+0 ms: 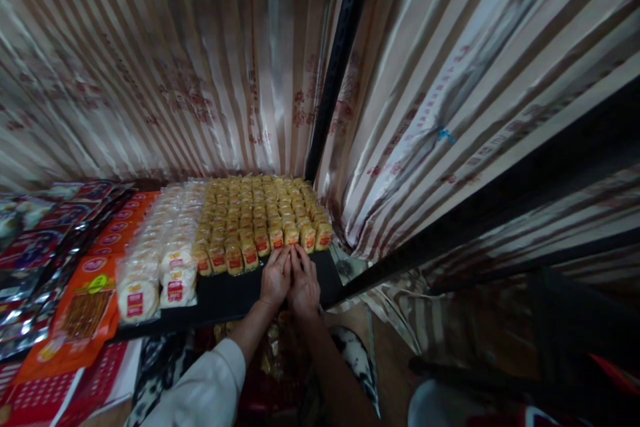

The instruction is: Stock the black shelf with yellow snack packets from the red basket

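Observation:
Both my hands rest side by side on the dark table top (225,297), right against the front row of small yellow wrapped snack packs (260,213). My left hand (275,278) and my right hand (303,282) lie palm down with fingers together, fingertips touching the nearest yellow packs with red labels. Neither hand wraps around a pack. The yellow packs stand in many neat rows reaching back to the striped curtain.
Left of the yellow packs lie clear bags of white round cakes (165,260), then orange packets (85,307) and dark foil packets (35,247). A striped shiny curtain (200,67) and a black pole (340,60) close off the back. A dark shelf edge (500,213) runs right.

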`<state>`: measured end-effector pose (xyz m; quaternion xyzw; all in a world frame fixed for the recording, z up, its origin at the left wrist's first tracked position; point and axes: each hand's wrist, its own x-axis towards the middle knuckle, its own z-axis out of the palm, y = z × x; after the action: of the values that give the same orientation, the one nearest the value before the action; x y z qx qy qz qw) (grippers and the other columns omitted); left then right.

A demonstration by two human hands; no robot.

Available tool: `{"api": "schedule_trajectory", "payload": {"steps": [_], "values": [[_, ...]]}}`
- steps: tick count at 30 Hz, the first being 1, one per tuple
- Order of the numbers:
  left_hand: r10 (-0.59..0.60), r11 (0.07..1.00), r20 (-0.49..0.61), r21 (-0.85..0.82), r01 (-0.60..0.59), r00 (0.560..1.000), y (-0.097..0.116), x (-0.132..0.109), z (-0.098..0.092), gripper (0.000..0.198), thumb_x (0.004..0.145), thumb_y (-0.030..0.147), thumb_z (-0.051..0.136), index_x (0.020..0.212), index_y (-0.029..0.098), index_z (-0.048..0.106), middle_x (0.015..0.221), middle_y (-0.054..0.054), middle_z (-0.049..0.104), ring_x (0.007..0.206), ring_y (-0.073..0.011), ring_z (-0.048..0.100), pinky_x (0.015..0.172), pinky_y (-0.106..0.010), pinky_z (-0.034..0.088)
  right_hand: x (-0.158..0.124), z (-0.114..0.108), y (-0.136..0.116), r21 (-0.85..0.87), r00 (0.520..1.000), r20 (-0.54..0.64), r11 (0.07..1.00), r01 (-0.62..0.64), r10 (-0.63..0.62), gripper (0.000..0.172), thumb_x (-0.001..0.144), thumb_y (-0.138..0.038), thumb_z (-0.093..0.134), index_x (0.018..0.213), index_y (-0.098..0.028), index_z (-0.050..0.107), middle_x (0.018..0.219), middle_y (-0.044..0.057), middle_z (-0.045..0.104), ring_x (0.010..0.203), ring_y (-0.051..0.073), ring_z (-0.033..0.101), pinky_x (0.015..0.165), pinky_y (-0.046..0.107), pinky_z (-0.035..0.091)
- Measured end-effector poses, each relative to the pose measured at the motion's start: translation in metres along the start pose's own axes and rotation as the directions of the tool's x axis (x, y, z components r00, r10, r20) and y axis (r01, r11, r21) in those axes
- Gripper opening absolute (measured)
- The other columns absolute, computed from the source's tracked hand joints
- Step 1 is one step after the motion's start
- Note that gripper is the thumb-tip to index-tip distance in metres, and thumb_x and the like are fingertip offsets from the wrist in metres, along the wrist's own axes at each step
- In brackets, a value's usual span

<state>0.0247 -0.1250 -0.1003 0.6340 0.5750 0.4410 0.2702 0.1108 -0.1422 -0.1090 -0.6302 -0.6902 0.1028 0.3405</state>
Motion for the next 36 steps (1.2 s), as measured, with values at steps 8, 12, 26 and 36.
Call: {"api": "schedule_trajectory", "payload": {"steps": [8, 12, 26, 36], "values": [[-0.026, 1.000, 0.017, -0.011, 0.026, 1.000, -0.001, 0.003, -0.001, 0.038, 0.088, 0.021, 0.036, 0.118, 0.019, 0.058, 0.123, -0.007, 0.057, 0.115, -0.0175, 0.052, 0.104, -0.032, 0.037, 0.003, 0.004, 0.001, 0.001, 1.000, -0.002, 1.000, 0.003, -0.003, 0.046, 0.088, -0.022, 0.040, 0.134, -0.029, 0.043, 0.136, 0.005, 0.046, 0.107, 0.023, 0.048, 0.088, 0.036, 0.043], [-0.031, 1.000, 0.004, 0.003, 0.031, 1.000, -0.004, 0.004, 0.000, 0.039, 0.088, 0.020, 0.034, 0.119, 0.017, 0.058, 0.123, -0.008, 0.058, 0.114, -0.0180, 0.053, 0.103, -0.033, 0.038, 0.005, 0.008, 0.001, 0.006, 1.000, -0.012, 1.000, -0.022, 0.022, 0.045, 0.089, -0.025, 0.041, 0.133, -0.033, 0.044, 0.137, 0.003, 0.046, 0.104, 0.023, 0.048, 0.085, 0.036, 0.043], [0.059, 0.989, -0.004, 0.137, -0.058, 0.998, 0.011, -0.023, -0.018, 0.035, 0.086, 0.015, 0.035, 0.112, 0.016, 0.059, 0.105, -0.010, 0.063, 0.096, -0.0168, 0.059, 0.089, -0.028, 0.046, -0.001, -0.005, -0.006, 0.056, 1.000, -0.014, 0.998, -0.012, 0.013, 0.039, 0.087, -0.018, 0.039, 0.123, -0.022, 0.055, 0.132, 0.010, 0.045, 0.113, 0.020, 0.048, 0.092, 0.032, 0.043], [-0.136, 0.961, 0.290, 0.269, 0.056, 0.947, -0.020, -0.142, -0.070, 0.027, 0.084, 0.014, 0.040, 0.098, 0.017, 0.063, 0.097, -0.008, 0.064, 0.094, -0.0168, 0.059, 0.084, -0.027, 0.044, -0.063, -0.012, -0.033, 0.334, 0.978, 0.017, 0.923, 0.190, -0.207, 0.031, 0.086, -0.025, 0.043, 0.113, -0.014, 0.055, 0.084, 0.007, 0.063, 0.077, 0.016, 0.061, 0.076, 0.028, 0.050]]}}
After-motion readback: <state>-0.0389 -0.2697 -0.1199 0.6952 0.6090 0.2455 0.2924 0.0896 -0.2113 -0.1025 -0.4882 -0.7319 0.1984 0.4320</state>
